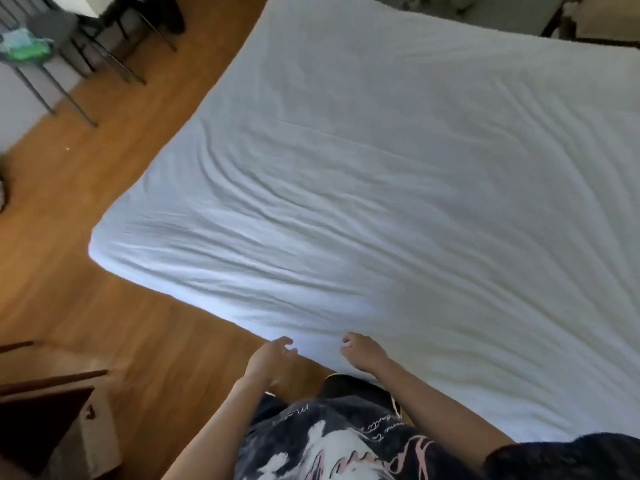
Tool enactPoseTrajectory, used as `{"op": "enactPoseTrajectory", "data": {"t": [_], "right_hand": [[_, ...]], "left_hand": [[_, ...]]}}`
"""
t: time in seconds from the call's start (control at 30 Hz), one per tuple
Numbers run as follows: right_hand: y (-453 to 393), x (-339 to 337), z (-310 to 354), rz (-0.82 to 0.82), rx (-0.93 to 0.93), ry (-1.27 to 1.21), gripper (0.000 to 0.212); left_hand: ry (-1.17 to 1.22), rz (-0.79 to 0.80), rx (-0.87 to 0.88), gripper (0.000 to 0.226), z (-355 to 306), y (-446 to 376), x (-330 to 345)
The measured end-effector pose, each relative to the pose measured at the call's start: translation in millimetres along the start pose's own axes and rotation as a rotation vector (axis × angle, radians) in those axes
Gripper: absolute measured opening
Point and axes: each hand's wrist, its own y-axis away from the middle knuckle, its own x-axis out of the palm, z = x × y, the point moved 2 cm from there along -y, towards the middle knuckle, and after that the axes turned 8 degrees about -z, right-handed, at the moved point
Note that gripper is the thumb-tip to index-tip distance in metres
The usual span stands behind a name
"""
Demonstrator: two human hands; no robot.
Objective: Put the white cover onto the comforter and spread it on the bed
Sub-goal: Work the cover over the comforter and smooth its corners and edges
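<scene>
Comforter (381, 202) lies covered across bed; spreading step, likely final. Left hand (268, 356) and right hand (362, 351) at near edge, fingers loosely curled, holding nothing. Next: smooth wrinkles toward near-left corner.

So the bed (104, 251) takes up most of the view, and the white covered comforter (398, 185) lies spread flat right across the top of it, reaching the near edge and the left corner. The fabric's pretty wrinkled, with long creases running across the near half and smoother cloth toward the far end. The bed sits on a wood floor (104, 306), which shows along its left side and near corner.
</scene>
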Motion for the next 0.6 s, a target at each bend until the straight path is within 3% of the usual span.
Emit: {"op": "enactPoseTrajectory", "data": {"t": [0.3,0.6], "right_hand": [[-87,44,183,0.031,-0.045,0.235,0.045],[-141,139,456,0.088,-0.068,0.266,0.046]], "left_hand": [[0.234,-0.019,-0.133,0.041,164,-44,-82],[0.075,-0.028,-0.105,0.041,397,-99,-271]]}}
